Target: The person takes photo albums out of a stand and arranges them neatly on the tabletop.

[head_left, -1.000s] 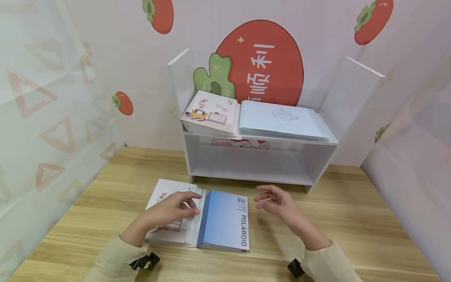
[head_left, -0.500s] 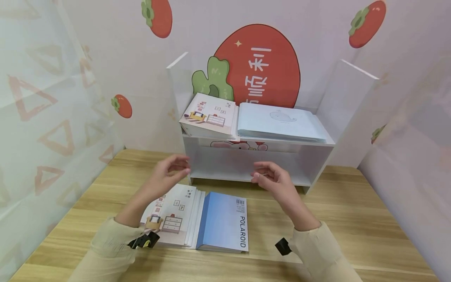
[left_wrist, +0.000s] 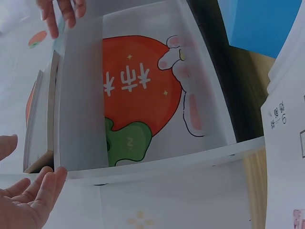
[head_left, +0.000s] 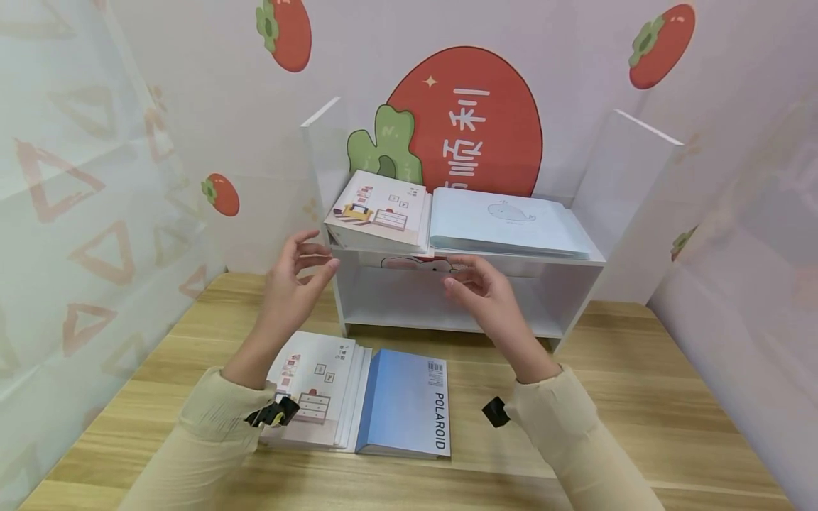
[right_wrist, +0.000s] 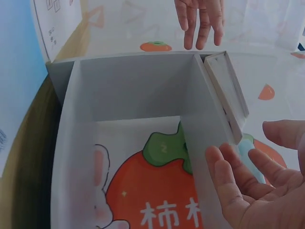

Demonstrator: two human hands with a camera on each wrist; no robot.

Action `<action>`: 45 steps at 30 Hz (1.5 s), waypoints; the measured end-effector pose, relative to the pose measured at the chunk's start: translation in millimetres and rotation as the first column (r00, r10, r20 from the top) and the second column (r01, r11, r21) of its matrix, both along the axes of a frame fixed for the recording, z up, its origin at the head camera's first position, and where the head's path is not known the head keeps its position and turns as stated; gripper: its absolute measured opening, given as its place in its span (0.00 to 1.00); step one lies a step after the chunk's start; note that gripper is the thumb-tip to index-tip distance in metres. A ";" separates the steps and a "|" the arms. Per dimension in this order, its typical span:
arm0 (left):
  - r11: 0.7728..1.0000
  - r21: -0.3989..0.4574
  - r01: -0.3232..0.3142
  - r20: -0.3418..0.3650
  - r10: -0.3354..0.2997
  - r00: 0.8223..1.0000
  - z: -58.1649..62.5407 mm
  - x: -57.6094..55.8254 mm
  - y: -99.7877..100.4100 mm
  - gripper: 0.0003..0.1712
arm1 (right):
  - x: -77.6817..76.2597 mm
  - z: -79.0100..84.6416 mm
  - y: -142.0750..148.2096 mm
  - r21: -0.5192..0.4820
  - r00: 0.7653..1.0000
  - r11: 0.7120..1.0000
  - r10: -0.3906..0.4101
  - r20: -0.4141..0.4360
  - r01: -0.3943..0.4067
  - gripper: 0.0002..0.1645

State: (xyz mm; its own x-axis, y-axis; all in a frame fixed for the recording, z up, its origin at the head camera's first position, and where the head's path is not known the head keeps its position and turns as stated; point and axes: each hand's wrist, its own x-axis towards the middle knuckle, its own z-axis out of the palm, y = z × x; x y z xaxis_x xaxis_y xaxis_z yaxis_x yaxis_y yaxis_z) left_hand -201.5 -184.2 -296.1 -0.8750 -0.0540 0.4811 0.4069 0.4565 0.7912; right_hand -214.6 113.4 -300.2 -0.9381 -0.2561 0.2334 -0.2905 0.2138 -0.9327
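My left hand (head_left: 290, 284) hovers at the left end of the white shelf (head_left: 447, 323), its fingers loosely bent with nothing between them. Close by, a stack of white albums with a furniture drawing (head_left: 380, 206) lies on the upper board. In front of the shelf's middle hangs my right hand (head_left: 482, 291), also holding nothing, the fingers half bent. Just behind and above it are pale blue albums with a whale (head_left: 511, 216), lying flat on the same board. In the right wrist view, the right hand (right_wrist: 262, 181) is beside the upper board.
On the wooden table (head_left: 543, 440) lie more white albums (head_left: 313, 383) beside a blue POLAROID album (head_left: 409, 404). The shelf has two upright side panels (head_left: 629, 184). Patterned curtain walls (head_left: 115, 213) enclose the back and sides.
Both hands have risen and moved forward from over the table albums to the upper board of the shelf. The albums on the table and shelf stay where they were.
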 end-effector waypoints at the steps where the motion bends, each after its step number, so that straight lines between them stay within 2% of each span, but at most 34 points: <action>1: 1.000 0.002 -0.002 -0.017 0.002 1.000 1.1 -0.7 0.7 0.32 | -1.4 2.1 -1.9 0.001 1.000 1.000 0.004 -0.009 -0.004 0.26; 8: 1.000 0.006 -0.004 -0.078 0.005 0.997 4.9 -7.0 2.9 0.33 | -11.2 16.3 -16.3 -0.003 0.999 1.000 0.018 -0.049 -0.018 0.27; 22: 1.000 0.006 -0.006 -0.046 0.006 0.999 12.4 -13.6 12.1 0.32 | -22.9 27.0 -32.4 0.047 1.000 0.999 0.006 -0.022 -0.005 0.27; 29: 0.996 0.083 -0.015 -0.047 0.019 0.999 12.4 -15.0 19.1 0.29 | -21.7 28.3 -34.1 0.092 1.000 0.996 0.004 -0.019 -0.003 0.29; 35: 0.988 0.145 -0.046 -0.101 0.061 0.993 8.7 -16.9 25.8 0.27 | -21.0 27.0 -34.5 0.111 0.999 0.994 0.011 -0.033 -0.008 0.28; 40: 0.976 0.211 -0.058 -0.141 0.089 0.986 4.7 -16.7 30.4 0.24 | -19.8 25.5 -33.8 0.101 0.999 0.995 0.016 -0.039 -0.012 0.28; 45: 0.961 0.269 -0.059 -0.176 0.110 0.978 2.5 -15.3 32.2 0.21 | -16.9 22.0 -32.1 0.054 0.998 0.997 0.052 -0.047 -0.050 0.26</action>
